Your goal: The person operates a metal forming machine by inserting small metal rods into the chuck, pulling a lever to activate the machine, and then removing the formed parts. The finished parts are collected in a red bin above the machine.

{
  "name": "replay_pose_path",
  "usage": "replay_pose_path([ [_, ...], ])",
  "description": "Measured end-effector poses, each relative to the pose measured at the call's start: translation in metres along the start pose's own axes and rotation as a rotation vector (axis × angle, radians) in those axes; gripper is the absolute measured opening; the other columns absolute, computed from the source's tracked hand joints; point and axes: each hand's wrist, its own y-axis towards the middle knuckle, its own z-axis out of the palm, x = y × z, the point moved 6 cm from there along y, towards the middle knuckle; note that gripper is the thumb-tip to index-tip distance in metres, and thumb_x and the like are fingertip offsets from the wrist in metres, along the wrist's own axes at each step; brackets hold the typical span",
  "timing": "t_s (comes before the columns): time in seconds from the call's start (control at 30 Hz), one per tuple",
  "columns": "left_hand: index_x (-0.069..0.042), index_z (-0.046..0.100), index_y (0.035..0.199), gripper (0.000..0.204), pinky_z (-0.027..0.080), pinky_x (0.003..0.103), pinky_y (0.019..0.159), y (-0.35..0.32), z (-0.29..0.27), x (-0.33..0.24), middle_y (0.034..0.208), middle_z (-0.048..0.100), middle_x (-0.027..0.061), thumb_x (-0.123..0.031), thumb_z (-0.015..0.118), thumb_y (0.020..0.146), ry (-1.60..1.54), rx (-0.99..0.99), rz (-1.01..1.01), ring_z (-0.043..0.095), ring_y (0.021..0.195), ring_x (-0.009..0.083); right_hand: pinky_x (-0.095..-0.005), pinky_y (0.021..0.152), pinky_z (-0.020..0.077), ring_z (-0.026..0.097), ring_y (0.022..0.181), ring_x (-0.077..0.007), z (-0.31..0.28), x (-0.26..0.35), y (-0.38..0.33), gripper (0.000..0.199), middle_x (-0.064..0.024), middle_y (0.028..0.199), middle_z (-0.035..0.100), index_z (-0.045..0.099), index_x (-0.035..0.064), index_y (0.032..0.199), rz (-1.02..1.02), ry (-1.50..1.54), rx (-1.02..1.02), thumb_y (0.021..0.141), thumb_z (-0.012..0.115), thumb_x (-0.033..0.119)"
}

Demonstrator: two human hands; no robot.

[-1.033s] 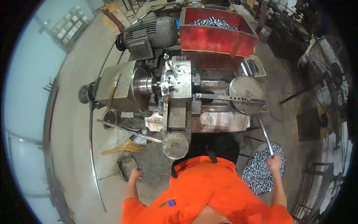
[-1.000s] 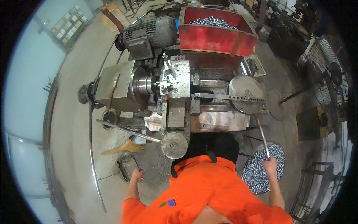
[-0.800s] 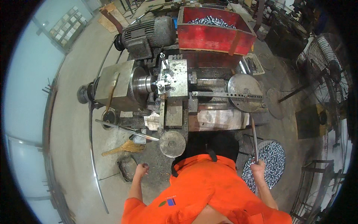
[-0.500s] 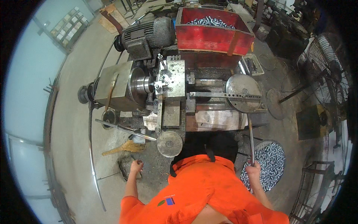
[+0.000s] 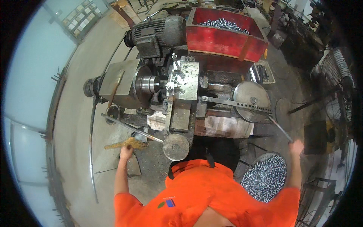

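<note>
I look down on a metal lathe (image 5: 181, 94) over my orange shirt. My right hand (image 5: 297, 146) is closed on the end of a thin steel lever (image 5: 280, 128), which runs up to a round grey disc (image 5: 251, 101) on the machine's right side. My left hand (image 5: 126, 152) reaches to the floor at the lathe's left front and touches a yellowish brush (image 5: 126, 143). Its fingers are too small to make out. A round handwheel (image 5: 176, 146) sits just in front of my chest.
A red bin (image 5: 223, 36) of small metal parts stands behind the lathe, beside a grey motor (image 5: 157, 34). A round basket of metal pieces (image 5: 264, 181) sits on the floor at my right. A long rod (image 5: 130, 128) slants across the lathe's left front.
My right hand first pulled the lever left and toward me, then swung it out to the right and upward. My left hand moved forward from near my side to the yellowish brush.
</note>
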Motion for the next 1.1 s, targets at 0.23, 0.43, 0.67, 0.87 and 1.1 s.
replay_pose_path([
  [0.23, -0.008, 0.067, 0.088, 0.039, 0.050, 0.044, 0.071, 0.060, -0.007, -0.093, 0.086, 0.066, 0.0173, -0.044, 0.058, 0.079, 0.575, -0.035, 0.228, 0.063, 0.084, 0.0345, -0.0455, 0.093, 0.0370, 0.048, 0.109, -0.0321, -0.056, 0.071, 0.012, 0.070, -0.0135, 0.120, 0.052, 0.047, 0.0055, 0.127, -0.099, 0.093, -0.550, 0.059, 0.061, 0.019],
  [0.43, -0.004, 0.066, 0.084, 0.048, 0.050, 0.046, 0.064, 0.056, 0.043, -0.088, 0.075, 0.065, 0.0185, -0.050, 0.051, 0.083, 0.469, -0.306, 0.019, 0.064, 0.069, 0.0366, -0.0443, 0.088, 0.0376, 0.052, 0.096, -0.0349, -0.055, 0.119, -0.097, 0.044, -0.0160, 0.105, 0.059, 0.061, 0.0021, 0.098, -0.403, 0.496, -0.653, 0.057, 0.059, 0.017],
  [0.67, -0.004, 0.059, 0.075, 0.039, 0.049, 0.047, 0.061, 0.070, 0.071, -0.057, 0.069, 0.062, 0.0183, -0.042, 0.053, 0.083, 0.344, -0.229, 0.127, 0.062, 0.066, 0.0354, -0.0399, 0.073, 0.0455, 0.059, 0.075, -0.0332, -0.063, 0.144, -0.122, 0.032, -0.0142, 0.082, 0.064, 0.065, 0.0014, 0.085, -0.420, 0.689, -0.511, 0.057, 0.058, 0.015],
  [0.87, -0.004, 0.060, 0.087, 0.041, 0.048, 0.048, 0.067, 0.077, 0.048, -0.052, 0.082, 0.063, 0.0199, -0.043, 0.055, 0.081, 0.472, -0.116, 0.268, 0.061, 0.077, 0.0386, -0.0381, 0.076, 0.0462, 0.059, 0.081, -0.0318, -0.124, 0.179, -0.105, 0.033, -0.0143, 0.088, 0.064, 0.065, 0.0012, 0.088, -0.502, 0.674, -0.535, 0.057, 0.059, 0.010],
  [1.1, -0.004, 0.055, 0.110, 0.051, 0.048, 0.048, 0.068, 0.042, 0.040, -0.068, 0.080, 0.064, 0.0213, -0.047, 0.052, 0.083, 0.284, -0.132, 0.096, 0.062, 0.075, 0.0394, -0.0371, 0.080, 0.0468, 0.059, 0.088, -0.0320, -0.251, 0.337, -0.120, 0.033, -0.0142, 0.091, 0.063, 0.065, 0.0022, 0.089, -0.943, 0.903, -0.467, 0.057, 0.060, 0.008],
])
